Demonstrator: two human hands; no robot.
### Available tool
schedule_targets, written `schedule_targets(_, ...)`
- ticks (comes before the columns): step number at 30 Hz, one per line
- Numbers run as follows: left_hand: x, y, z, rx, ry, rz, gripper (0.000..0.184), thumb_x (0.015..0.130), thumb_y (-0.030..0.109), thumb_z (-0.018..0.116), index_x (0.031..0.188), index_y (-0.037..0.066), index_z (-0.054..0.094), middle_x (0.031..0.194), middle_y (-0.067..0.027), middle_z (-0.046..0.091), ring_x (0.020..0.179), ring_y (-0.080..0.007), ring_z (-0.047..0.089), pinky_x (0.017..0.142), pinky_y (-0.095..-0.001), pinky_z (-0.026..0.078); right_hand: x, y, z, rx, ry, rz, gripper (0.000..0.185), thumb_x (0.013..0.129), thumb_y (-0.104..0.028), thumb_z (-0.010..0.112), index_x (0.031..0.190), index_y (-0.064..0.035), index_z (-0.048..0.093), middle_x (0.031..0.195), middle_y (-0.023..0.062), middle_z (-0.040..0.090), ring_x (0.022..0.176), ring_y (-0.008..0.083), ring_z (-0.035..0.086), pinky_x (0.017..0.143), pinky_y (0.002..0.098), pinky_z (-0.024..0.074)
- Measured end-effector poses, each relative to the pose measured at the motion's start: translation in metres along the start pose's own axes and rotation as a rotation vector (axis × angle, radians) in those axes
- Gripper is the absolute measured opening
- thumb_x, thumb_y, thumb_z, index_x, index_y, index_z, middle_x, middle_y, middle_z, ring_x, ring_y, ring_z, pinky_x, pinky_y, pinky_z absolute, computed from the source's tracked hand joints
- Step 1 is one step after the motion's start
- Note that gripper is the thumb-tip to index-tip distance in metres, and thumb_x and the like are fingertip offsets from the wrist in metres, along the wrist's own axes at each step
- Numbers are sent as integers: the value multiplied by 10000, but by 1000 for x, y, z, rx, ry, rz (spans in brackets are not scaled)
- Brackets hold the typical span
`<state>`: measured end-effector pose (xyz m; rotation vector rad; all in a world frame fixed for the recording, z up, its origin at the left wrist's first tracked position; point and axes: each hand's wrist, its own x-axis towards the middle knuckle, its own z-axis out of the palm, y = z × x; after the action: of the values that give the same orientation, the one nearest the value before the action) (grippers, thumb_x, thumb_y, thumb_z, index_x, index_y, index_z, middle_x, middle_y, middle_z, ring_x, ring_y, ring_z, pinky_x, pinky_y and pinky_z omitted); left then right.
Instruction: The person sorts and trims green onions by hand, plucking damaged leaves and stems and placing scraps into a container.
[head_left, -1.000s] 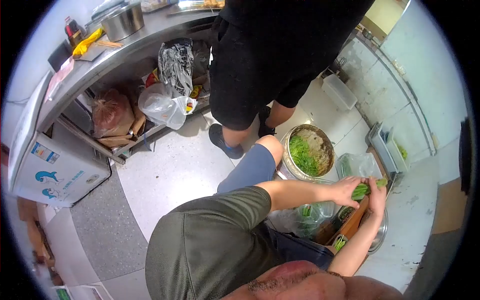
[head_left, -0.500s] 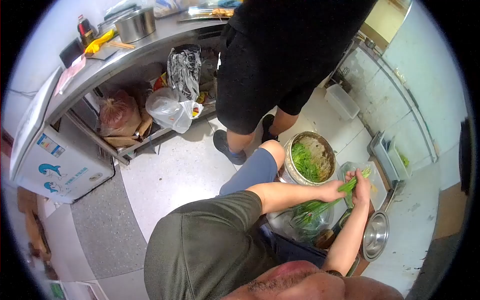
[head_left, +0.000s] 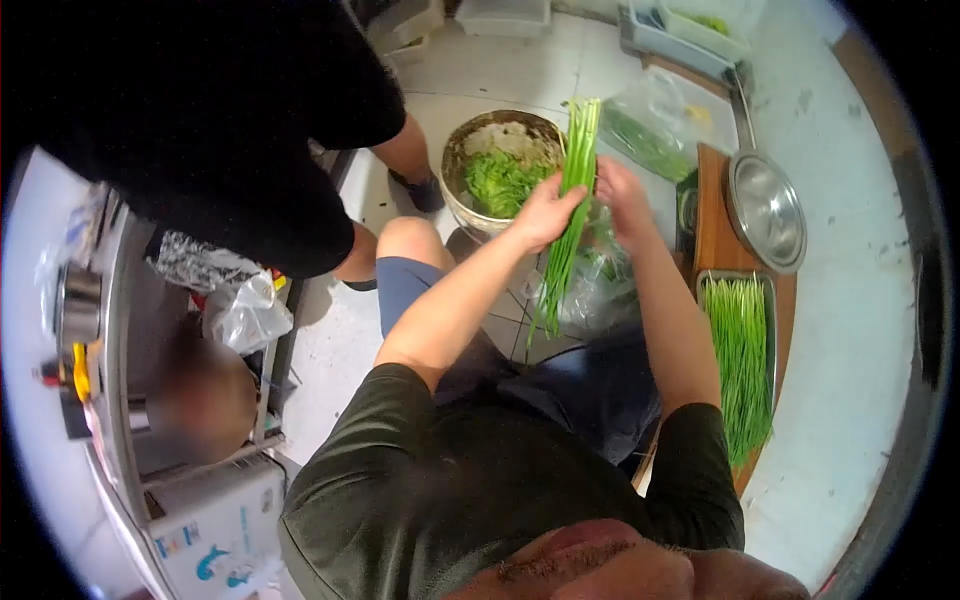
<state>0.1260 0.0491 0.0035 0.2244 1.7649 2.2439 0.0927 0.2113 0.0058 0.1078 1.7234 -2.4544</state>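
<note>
A bunch of garlic chives [head_left: 574, 190] stands nearly upright over my lap, pale stalk ends on top and green leaves hanging. My left hand [head_left: 546, 214] is wrapped round its middle, thumb across the stalks. Just right of the bunch is my right hand [head_left: 624, 198], fingers curled beside the stalks; whatever they pinch is too small to make out. Behind the bunch, a round bucket [head_left: 452, 198] holds leafy green scraps [head_left: 497, 182]. Below the hands, a clear plastic bag [head_left: 603, 300] lies near my knees.
At right, a metal tray [head_left: 770, 310] of lined-up chives [head_left: 735, 360] and a steel bowl [head_left: 768, 210] rest on a wooden board [head_left: 715, 225]. Another bag [head_left: 650, 125] holds greens farther back. A person in black [head_left: 200, 120] stands at left, near a metal counter [head_left: 115, 330].
My view has turned toward the right, bringing the tray of chives into sight. The bunch has gone from slanted to nearly upright, still in my left hand; my right hand sits beside it.
</note>
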Motion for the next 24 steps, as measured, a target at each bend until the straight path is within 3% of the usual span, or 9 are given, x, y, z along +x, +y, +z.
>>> schedule_targets(4, 5, -1, 5, -20, 2, -77, 273, 974, 210, 552, 1166, 15, 545, 879, -40, 627, 724, -97, 578, 634, -256, 492, -9, -4, 16, -103, -199, -10, 347, 926, -194, 626, 1205, -4, 546, 1119, 122, 652, 1049, 179, 591, 928, 342, 455)
schedule_targets(8, 10, -10, 6, 559, 128, -55, 416, 925, 263, 601, 1210, -33, 538, 908, -86, 648, 781, -125, 602, 683, -281, 498, -1, -5, 24, -66, -157, 83, 324, 903, -139, 649, 1157, 33, 545, 1040, 140, 672, 983, 199, 623, 900, 344, 478)
schedule_targets(10, 14, -7, 5, 586, 78, -160, 476, 898, 285, 629, 1221, -52, 537, 935, -112, 658, 816, -148, 615, 724, -299, 503, 3, 1, 22, 15, -128, 82, 271, 902, -129, 639, 1102, 38, 562, 967, 144, 682, 911, 207, 641, 850, 347, 500)
schedule_targets(13, 10, 16, 4, 551, 0, -260, 476, 883, 283, 646, 1201, -60, 553, 934, -106, 661, 808, -139, 606, 733, -297, 499, 8, 4, 16, 120, -92, 109, 228, 900, -121, 631, 1064, 28, 575, 924, 135, 682, 875, 208, 643, 799, 341, 517)
schedule_targets(14, 15, -6, -10, 470, -11, -195, 437, 885, 303, 639, 1153, -41, 602, 916, -84, 664, 785, -136, 603, 722, -290, 494, 11, 6, 11, 150, -102, 115, 225, 903, -123, 626, 1064, 26, 572, 922, 136, 679, 869, 209, 644, 789, 341, 521)
schedule_targets(18, 25, 41, -27, 608, 116, -365, 368, 913, 334, 618, 1047, -5, 664, 980, -62, 663, 835, -123, 594, 744, -265, 483, 15, 6, 7, 169, -124, 149, 226, 913, -127, 613, 1074, 25, 564, 916, 131, 666, 852, 209, 650, 757, 340, 539)
schedule_targets(19, 24, 36, -28, 446, 132, -207, 357, 918, 320, 621, 1060, -5, 658, 970, -58, 663, 840, -117, 591, 753, -260, 478, 14, 1, 9, 136, -144, 151, 219, 915, -123, 613, 1068, 27, 568, 915, 120, 659, 863, 210, 655, 747, 331, 547)
schedule_targets(21, 42, 33, -33, 501, 194, -113, 314, 927, 272, 634, 1078, -3, 645, 955, -47, 659, 863, -103, 582, 781, -248, 467, 17, 2, 9, 119, -196, 183, 217, 913, -128, 619, 1061, 24, 573, 914, 117, 660, 875, 211, 658, 750, 330, 547)
schedule_targets(24, 60, 27, -42, 316, 122, -91, 208, 931, 213, 625, 975, 11, 645, 864, -22, 648, 758, -78, 559, 713, -232, 452, 19, 5, 10, 77, -218, 197, 214, 903, -124, 631, 1051, 20, 579, 909, 111, 660, 871, 208, 661, 750, 329, 539)
